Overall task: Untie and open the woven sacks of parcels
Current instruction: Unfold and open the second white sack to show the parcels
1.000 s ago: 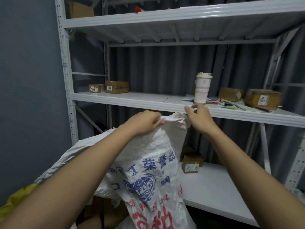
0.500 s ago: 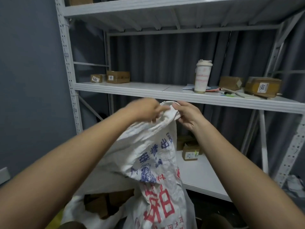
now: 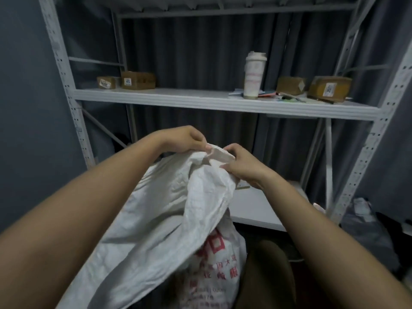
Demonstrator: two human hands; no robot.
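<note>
A white woven sack [image 3: 178, 210] with red print low on its front stands in front of me, crumpled and bunched at its top. My left hand [image 3: 185, 140] pinches the top edge of the sack from the left. Close beside it, my right hand [image 3: 239, 166] grips the same bunched top from the right. The two hands nearly touch over the folded mouth. I cannot tell whether a tie is on the mouth, and the sack's contents are hidden.
A white metal rack [image 3: 200, 101] stands behind the sack. Its middle shelf holds small cardboard parcels [image 3: 137, 80], a white tumbler [image 3: 254, 75], papers and further parcels [image 3: 330, 88]. A lower shelf [image 3: 256, 206] lies behind my right wrist. Dark bags [image 3: 367, 237] sit at right.
My hands and the sack's top have dropped lower and drawn together. The view has tilted down, so the sack's blue print is out of sight and the red print shows low.
</note>
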